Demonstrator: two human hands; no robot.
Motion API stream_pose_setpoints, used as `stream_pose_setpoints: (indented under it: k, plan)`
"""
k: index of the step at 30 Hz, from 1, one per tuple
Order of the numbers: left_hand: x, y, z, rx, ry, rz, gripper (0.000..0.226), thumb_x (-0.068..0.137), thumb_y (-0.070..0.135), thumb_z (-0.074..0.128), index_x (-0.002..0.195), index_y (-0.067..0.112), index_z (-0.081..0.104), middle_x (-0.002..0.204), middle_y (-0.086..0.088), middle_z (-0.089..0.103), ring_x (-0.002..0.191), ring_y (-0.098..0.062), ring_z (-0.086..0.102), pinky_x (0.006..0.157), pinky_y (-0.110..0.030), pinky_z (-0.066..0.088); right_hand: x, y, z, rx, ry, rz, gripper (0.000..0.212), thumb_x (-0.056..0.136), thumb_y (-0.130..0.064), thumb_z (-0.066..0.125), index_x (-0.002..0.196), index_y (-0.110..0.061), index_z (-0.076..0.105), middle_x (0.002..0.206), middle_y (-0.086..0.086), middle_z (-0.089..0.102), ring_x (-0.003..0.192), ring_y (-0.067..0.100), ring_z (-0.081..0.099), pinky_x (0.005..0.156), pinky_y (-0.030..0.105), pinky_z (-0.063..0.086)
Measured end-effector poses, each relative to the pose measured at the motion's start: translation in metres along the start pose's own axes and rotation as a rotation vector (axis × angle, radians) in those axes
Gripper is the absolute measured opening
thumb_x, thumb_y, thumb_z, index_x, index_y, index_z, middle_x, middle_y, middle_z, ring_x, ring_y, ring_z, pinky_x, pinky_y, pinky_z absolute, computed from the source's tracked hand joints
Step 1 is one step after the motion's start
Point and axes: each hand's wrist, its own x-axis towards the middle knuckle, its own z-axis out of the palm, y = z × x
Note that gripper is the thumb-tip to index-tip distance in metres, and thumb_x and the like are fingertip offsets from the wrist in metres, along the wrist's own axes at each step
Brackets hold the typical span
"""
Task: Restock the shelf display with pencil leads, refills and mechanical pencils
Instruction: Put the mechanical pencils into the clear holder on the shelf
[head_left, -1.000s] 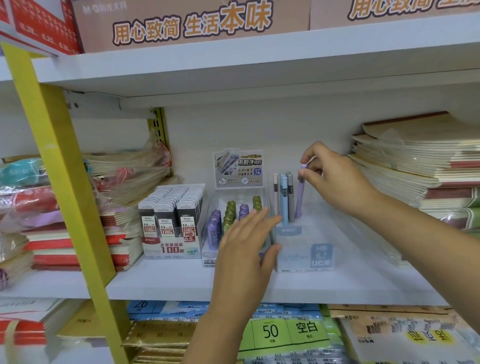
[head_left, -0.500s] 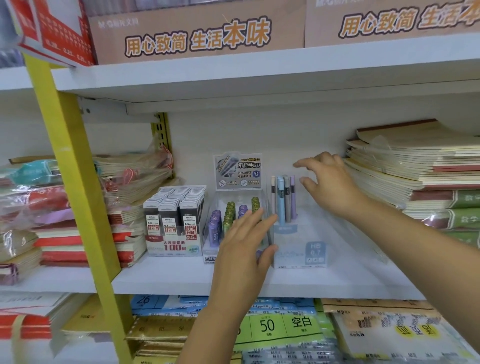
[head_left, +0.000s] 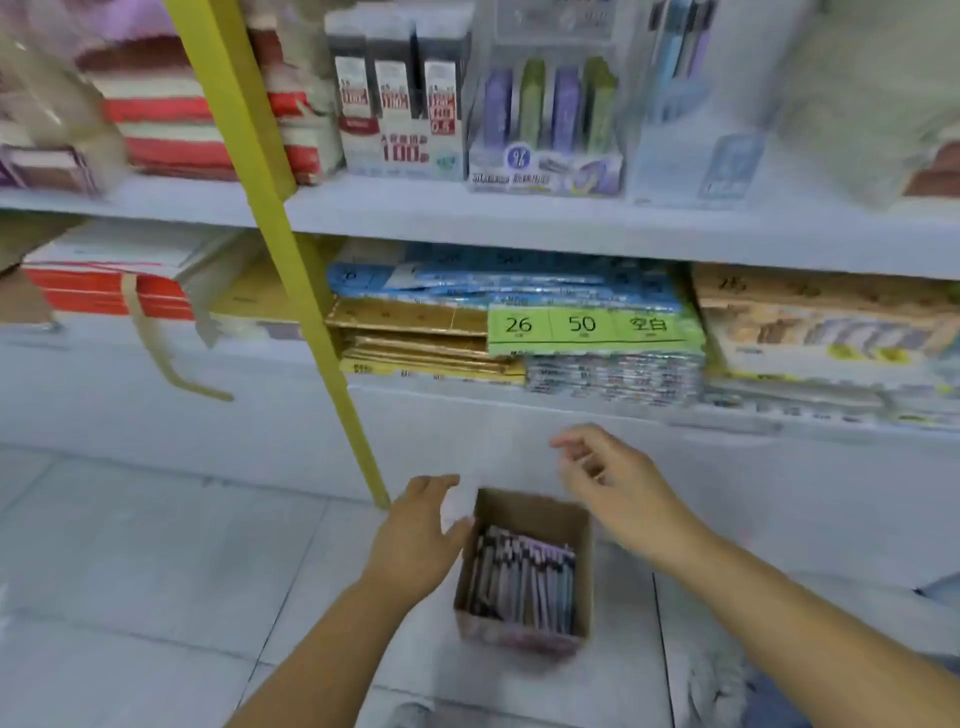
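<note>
Small brown cardboard box (head_left: 531, 512) on pale floor tiles (head_left: 156, 561), open tile around. Purple-grey mechanical pencils (head_left: 519, 582) inside lie six-to-twelve o'clock. Left hand (head_left: 415, 535), fingers loose, empty, beside its nine o'clock edge; right hand (head_left: 618, 488) likewise at one o'clock.

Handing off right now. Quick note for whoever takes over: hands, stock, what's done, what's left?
Left hand: open, beside the cardboard box's left wall; contact unclear.
Right hand: open, empty, over its far right corner.
Box sits on the floor, full of purple-grey stock, blurred.
Shelf above: lead boxes, refill display and clear pencil stand all hold items.
Left: move box stock up to the shelf.
</note>
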Motion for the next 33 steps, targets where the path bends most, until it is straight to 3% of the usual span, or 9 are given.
stream_pose_setpoints:
  k: [2,4,6,9,12,16,18,22,33]
  plan:
    - [-0.013,-0.037,0.026,-0.073,-0.146,-0.185,0.059,0.098,0.035,0.06,0.15,0.019,0.037,0.151,-0.005,0.04,0.129,-0.022,0.05,0.109,-0.034,0.04,-0.005,0.057,0.053,-0.02,-0.224,0.272,0.023,0.097,-0.025,0.055,0.12,-0.032,0.056,0.105,-0.009,0.06,0.088,0.007,0.059,0.076,0.029,0.048]
    - [-0.02,-0.065,0.046,-0.135,-0.266,-0.321,0.063,0.099,0.039,0.056,0.153,0.019,0.03,0.155,-0.006,0.036,0.132,-0.021,0.049,0.11,-0.03,0.038,-0.009,0.102,0.094,-0.087,-0.412,0.447,0.041,0.098,-0.033,0.052,0.138,-0.03,0.045,0.124,-0.001,0.056,0.107,0.013,0.056,0.082,0.024,0.042]
    - [-0.021,-0.084,0.06,-0.188,-0.309,-0.404,0.062,0.099,0.04,0.055,0.153,0.02,0.031,0.154,-0.005,0.039,0.132,-0.02,0.05,0.106,-0.027,0.039,-0.007,0.131,0.119,-0.077,-0.468,0.557,0.047,0.099,-0.034,0.051,0.144,-0.03,0.038,0.127,0.0,0.052,0.096,0.012,0.056,0.076,0.019,0.041]
    - [-0.016,-0.099,0.077,-0.26,-0.322,-0.457,0.057,0.099,0.038,0.057,0.15,0.022,0.038,0.151,0.0,0.045,0.13,-0.016,0.052,0.1,-0.022,0.039,0.009,0.162,0.145,-0.056,-0.463,0.668,0.051,0.099,-0.032,0.053,0.146,-0.027,0.034,0.136,0.004,0.048,0.089,0.014,0.061,0.066,0.02,0.046]
    - [-0.008,-0.099,0.089,-0.385,-0.324,-0.477,0.051,0.099,0.032,0.059,0.147,0.021,0.045,0.147,0.006,0.049,0.128,-0.012,0.052,0.104,-0.024,0.04,0.027,0.186,0.168,-0.052,-0.441,0.708,0.059,0.097,-0.029,0.057,0.149,-0.018,0.031,0.148,0.008,0.041,0.124,0.026,0.052,0.09,0.027,0.043]
    - [-0.003,-0.097,0.094,-0.476,-0.349,-0.438,0.038,0.101,0.022,0.056,0.138,0.028,0.057,0.132,0.017,0.063,0.119,0.006,0.057,0.106,-0.02,0.044,0.039,0.206,0.193,-0.041,-0.367,0.749,0.067,0.093,-0.026,0.062,0.15,-0.015,0.029,0.147,0.009,0.044,0.131,0.028,0.046,0.106,0.036,0.04]
    - [-0.001,-0.099,0.094,-0.504,-0.357,-0.423,0.036,0.102,0.018,0.054,0.134,0.032,0.061,0.122,0.024,0.067,0.112,0.013,0.058,0.098,-0.009,0.044,0.041,0.211,0.205,0.011,-0.263,0.76,0.065,0.091,-0.022,0.064,0.147,-0.015,0.033,0.143,0.009,0.048,0.128,0.027,0.048,0.107,0.039,0.04]
    - [-0.001,-0.101,0.096,-0.569,-0.35,-0.432,0.037,0.101,0.011,0.054,0.134,0.026,0.062,0.124,0.018,0.069,0.117,0.007,0.059,0.101,-0.012,0.044,0.045,0.217,0.218,0.054,-0.103,0.795,0.059,0.085,-0.018,0.071,0.137,-0.01,0.046,0.134,0.01,0.056,0.124,0.027,0.053,0.105,0.04,0.042]
    - [-0.005,-0.108,0.102,-0.619,-0.341,-0.418,0.038,0.101,0.013,0.056,0.135,0.028,0.061,0.123,0.019,0.069,0.119,0.003,0.06,0.1,-0.015,0.047,0.043,0.227,0.216,0.053,-0.101,0.754,0.048,0.083,-0.028,0.073,0.126,-0.017,0.054,0.124,0.004,0.063,0.115,0.023,0.059,0.09,0.031,0.044]
